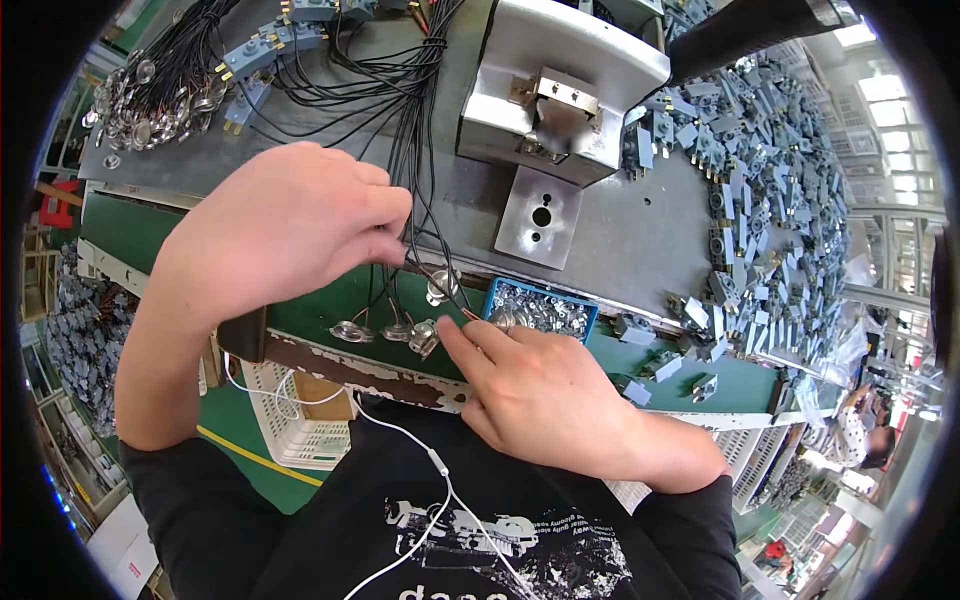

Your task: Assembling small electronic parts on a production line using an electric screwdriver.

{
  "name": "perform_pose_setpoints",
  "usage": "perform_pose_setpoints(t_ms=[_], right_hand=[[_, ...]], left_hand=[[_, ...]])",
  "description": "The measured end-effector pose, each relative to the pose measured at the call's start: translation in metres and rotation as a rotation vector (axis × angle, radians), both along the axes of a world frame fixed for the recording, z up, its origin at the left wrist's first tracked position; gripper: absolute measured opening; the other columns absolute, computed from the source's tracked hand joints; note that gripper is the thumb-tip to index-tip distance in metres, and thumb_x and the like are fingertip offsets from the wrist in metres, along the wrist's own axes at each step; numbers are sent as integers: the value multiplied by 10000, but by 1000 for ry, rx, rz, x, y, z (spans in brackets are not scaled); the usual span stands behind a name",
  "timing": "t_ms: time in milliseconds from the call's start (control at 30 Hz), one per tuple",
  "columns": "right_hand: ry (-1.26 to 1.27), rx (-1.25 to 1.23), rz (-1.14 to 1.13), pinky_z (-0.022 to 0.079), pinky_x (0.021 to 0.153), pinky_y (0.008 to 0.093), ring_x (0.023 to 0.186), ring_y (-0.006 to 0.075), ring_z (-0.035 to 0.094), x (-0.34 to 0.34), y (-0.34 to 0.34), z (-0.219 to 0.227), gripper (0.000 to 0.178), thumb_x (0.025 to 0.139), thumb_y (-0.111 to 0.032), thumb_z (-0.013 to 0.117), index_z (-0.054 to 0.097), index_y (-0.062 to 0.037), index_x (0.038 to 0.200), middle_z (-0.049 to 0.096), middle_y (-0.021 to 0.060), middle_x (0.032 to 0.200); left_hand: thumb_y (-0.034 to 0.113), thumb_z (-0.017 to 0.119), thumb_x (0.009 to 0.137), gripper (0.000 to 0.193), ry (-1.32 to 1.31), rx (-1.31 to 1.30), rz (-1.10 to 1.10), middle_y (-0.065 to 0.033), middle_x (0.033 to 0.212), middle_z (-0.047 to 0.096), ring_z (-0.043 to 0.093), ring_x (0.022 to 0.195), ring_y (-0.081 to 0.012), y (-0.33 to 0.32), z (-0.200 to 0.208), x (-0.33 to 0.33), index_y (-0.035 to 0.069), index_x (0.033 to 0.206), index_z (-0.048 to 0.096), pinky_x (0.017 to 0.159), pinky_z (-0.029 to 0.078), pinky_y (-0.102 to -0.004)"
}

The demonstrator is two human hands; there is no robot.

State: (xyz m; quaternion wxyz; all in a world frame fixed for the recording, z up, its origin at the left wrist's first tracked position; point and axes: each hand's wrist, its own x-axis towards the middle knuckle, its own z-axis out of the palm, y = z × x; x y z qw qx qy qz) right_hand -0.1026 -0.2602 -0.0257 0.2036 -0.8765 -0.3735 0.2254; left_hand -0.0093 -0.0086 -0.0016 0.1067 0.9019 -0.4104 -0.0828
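Observation:
My left hand (290, 225) is closed in a pinch at the black wires (415, 150), which run down past its fingertips from a bundle on the metal bench. At their lower ends hang round silvery metal discs (351, 331) over a green strip along the bench's near edge. My right hand (550, 390) lies low with its index finger stretched out, its tip at one of these metal pieces (424, 337). Nothing shows gripped in it. Just beyond its fingers stands a blue tray (596, 322) of small metal parts, partly hidden by the hand.
A metal press (500, 110) with a flat drilled plate (538, 222) stands ahead. Grey-blue plastic blocks (740, 210) are heaped to the right. More wired discs (150, 105) lie at the far left. Below the bench sits a white plastic basket (310, 435); a white earphone cable (437, 460) hangs before me.

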Motion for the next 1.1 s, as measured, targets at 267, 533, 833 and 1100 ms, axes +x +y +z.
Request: perform_pose_setpoints(t_ms=[267,533,833,1100], right_hand=[[-12,-19,-164,550,614,431,664,327,665,4,1,-4,763,855,-181,660,402,82,1522,616,139,823],[18,-86,-152,530,577,457,671,337,691,9,4,-1,644,859,-194,650,487,39,1437,663,151,762],[-30,-52,-243,527,581,461,651,341,683,9,5,4,633,857,-183,637,485,51,1426,664,147,740],[183,-7,-129,555,667,490,728,383,702,25,11,-5,663,855,-187,604,478,14,1475,707,169,820]], left_hand=[[223,770,829,107,-100,146,100,-52,728,558,638,714,-259,-15,1,-13,144,852,702,667,496,-401],[171,726,828,64,-159,188,95,-70,797,596,672,748,-264,-20,12,-15,131,871,699,676,526,-395],[187,728,821,74,-233,175,105,-54,795,561,647,757,-240,-21,14,-13,148,858,677,718,503,-383],[169,711,828,62,-250,172,83,-56,804,543,641,776,-235,-23,9,-14,145,860,664,728,489,-368]])
